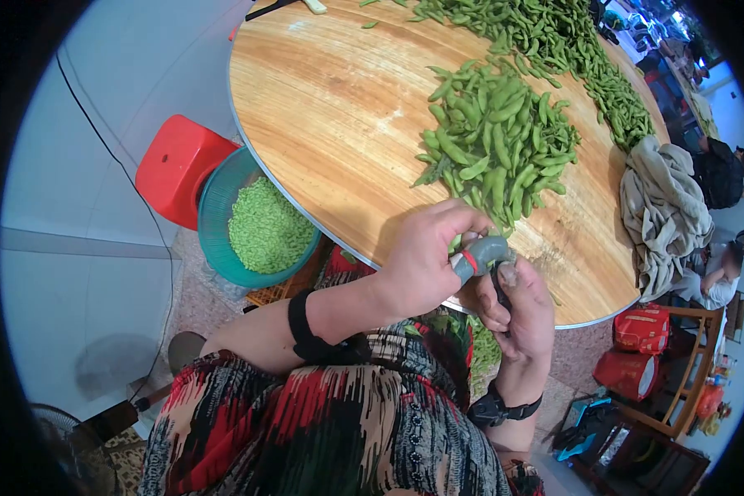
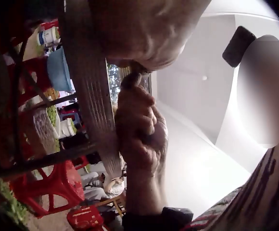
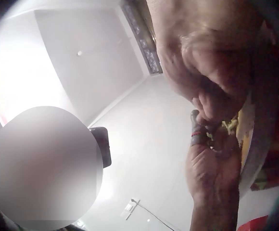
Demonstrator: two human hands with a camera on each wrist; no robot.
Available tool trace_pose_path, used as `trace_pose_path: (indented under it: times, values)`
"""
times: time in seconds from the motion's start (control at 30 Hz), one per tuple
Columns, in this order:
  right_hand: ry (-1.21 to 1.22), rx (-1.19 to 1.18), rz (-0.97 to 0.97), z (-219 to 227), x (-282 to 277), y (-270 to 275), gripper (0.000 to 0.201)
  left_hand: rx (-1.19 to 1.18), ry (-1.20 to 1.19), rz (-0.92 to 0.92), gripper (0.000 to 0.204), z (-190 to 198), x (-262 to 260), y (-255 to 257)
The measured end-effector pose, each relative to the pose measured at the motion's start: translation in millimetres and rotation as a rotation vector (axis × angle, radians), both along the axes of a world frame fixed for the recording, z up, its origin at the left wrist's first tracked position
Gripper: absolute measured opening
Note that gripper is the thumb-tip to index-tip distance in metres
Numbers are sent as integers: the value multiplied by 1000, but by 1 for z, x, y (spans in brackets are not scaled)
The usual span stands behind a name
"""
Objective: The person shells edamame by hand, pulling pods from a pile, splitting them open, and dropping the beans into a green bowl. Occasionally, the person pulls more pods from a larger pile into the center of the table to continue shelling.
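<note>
My left hand (image 1: 422, 256) is over the near edge of the round wooden table, a grey finger cover (image 1: 486, 248) with a red band on its thumb. Its fingers pinch a green soybean pod (image 3: 230, 126), mostly hidden between the hands. Close against it, my right hand (image 1: 521, 310) has curled fingers and its thumb at the same pod; a dark cover shows on one finger. Just beyond both hands lies a heap of soybean pods (image 1: 504, 132). In the left wrist view the right hand (image 2: 142, 127) meets the left below the tabletop's edge.
A teal basket (image 1: 215, 211) of shelled beans (image 1: 269, 223) stands left of the table (image 1: 322, 99), beside a red stool (image 1: 178, 169). More pods (image 1: 554, 37) cover the table's far side. A grey cloth (image 1: 665, 211) lies at its right edge. A fan (image 1: 66, 438) stands lower left.
</note>
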State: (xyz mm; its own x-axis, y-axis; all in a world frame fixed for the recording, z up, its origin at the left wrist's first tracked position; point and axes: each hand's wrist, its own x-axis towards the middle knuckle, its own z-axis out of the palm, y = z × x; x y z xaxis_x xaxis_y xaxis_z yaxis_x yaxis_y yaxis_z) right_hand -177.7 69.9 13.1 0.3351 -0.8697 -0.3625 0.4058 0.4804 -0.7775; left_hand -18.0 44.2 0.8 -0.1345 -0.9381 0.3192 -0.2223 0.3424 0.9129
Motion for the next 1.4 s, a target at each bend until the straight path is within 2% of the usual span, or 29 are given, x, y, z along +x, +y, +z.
trace_pose_path:
  times: [0.03, 0.1, 0.13, 0.2, 0.23, 0.27, 0.33, 0.43, 0.47, 0.5, 0.53, 0.6, 0.63, 0.77, 0.8, 0.87, 0.9, 0.93, 0.97, 1.0, 1.07, 1.1, 1.17, 1.2, 1.27, 1.3, 1.33, 1.4]
  values:
    - [3, -1, -1, 0, 0, -1, 16, -1, 3, -1, 9, -1, 0, -1]
    - [-17, -15, 14, 2, 1, -2, 17, 181, 255, -228, 8, -4, 3, -5]
    - [-15, -16, 15, 2, 2, -2, 17, 180, 257, -226, 8, -6, 4, -8]
    - [-81, 31, 52, 2, 3, -2, 18, 420, 483, -493, 13, -9, 8, -12]
    - [-81, 34, 55, 1, 4, -3, 18, 456, 511, -558, 18, -9, 12, -14]
    - [-132, 62, 84, 1, 4, -4, 19, 457, 514, -554, 18, -9, 16, -15]
    - [-180, 93, 114, 0, 5, -5, 19, 744, 603, -639, 17, -8, 22, -17]
    - [-145, 110, 87, 1, 8, -6, 18, 796, 675, -532, 11, -2, 19, -15]
    - [2, 21, 73, 2, 8, -7, 16, 794, 681, -531, 11, -3, 16, -15]
    - [149, -67, 59, 3, 8, -7, 13, 533, 450, -444, 9, -3, 12, -14]
    - [153, -66, 60, 3, 9, -7, 13, 273, 220, -352, 10, -2, 8, -13]
    - [419, -328, -5, 3, 15, -5, 10, 280, 233, -326, 14, 1, 6, -10]
    - [528, -365, 8, -2, 10, -5, 10, 307, 228, -312, 12, 2, 7, -10]
    - [449, -336, 42, -4, 2, -11, 9, 315, 163, -337, 11, -4, 10, -12]
    - [395, -267, 64, -5, -1, -13, 8, 315, 165, -336, 11, -7, 10, -12]
    - [342, -198, 86, -3, -6, -16, 8, 63, 32, -280, 11, -11, 11, -13]
    - [266, -143, 95, 1, -7, -17, 8, 63, 34, -279, 11, -10, 11, -12]
    - [189, -89, 104, 5, -8, -19, 9, 139, 153, -349, 13, -10, 12, -12]
    - [203, -62, 100, 8, -8, -19, 8, 214, 272, -418, 15, -9, 12, -11]
    - [204, -63, 100, 9, -7, -19, 8, 212, 273, -418, 15, -6, 14, -11]
    - [178, -54, 63, 9, -3, -16, 9, 672, 458, -503, 17, -2, 18, -11]
    - [176, -56, 62, 8, 1, -15, 9, 670, 456, -503, 17, -3, 18, -12]
    - [681, -434, -55, 5, 12, -9, 10, 793, 647, -478, 17, -10, 15, -14]
    - [677, -434, -57, 6, 18, -6, 10, 793, 643, -478, 17, -10, 11, -13]
    - [1453, -1096, -86, 12, 29, -2, 9, 412, 459, -332, 17, -10, 2, -8]
    - [1432, -1018, -88, 14, 33, 0, 9, 296, 311, -255, 17, -7, 2, -8]
    - [1434, -1017, -94, 12, 31, 1, 9, 294, 308, -260, 17, -4, 0, -6]
    - [1326, -966, -106, 3, 23, 2, 6, 240, 187, -157, 16, 0, -2, -3]
